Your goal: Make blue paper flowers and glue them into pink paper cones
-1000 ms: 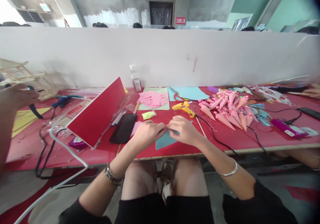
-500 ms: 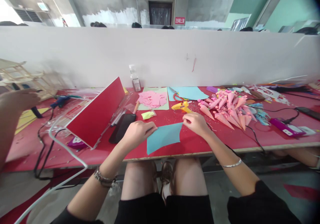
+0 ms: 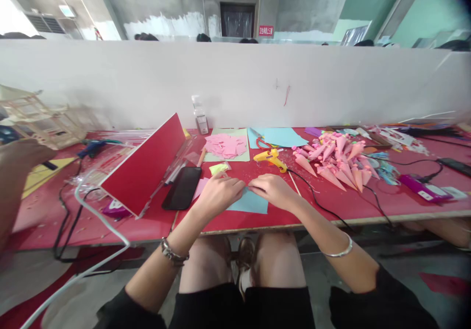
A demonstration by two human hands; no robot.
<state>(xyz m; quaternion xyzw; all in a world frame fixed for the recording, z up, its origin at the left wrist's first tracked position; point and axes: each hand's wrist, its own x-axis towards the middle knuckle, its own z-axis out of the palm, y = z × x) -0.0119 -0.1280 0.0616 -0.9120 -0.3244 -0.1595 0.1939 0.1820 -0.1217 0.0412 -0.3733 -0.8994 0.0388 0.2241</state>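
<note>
While both hands meet at mid-table, the left hand (image 3: 220, 191) and right hand (image 3: 271, 190) pinch the blue paper (image 3: 250, 204) lying flat near the table's front edge; best to keep edges aligned and crease slowly, clear of the glue gun (image 3: 270, 158).

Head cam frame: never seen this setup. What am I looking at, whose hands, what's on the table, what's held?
There is no robot here. A person wears a camera on the head, looking forward and down at their own arms and knees. The left hand and right hand meet over a blue paper sheet and pinch its top edge; it lies on the red table. Behind it are a yellow glue gun, a pile of pink paper cones, pink paper scraps, a black phone and a tilted red board. The blurred hand at far left belongs to someone else.
</note>
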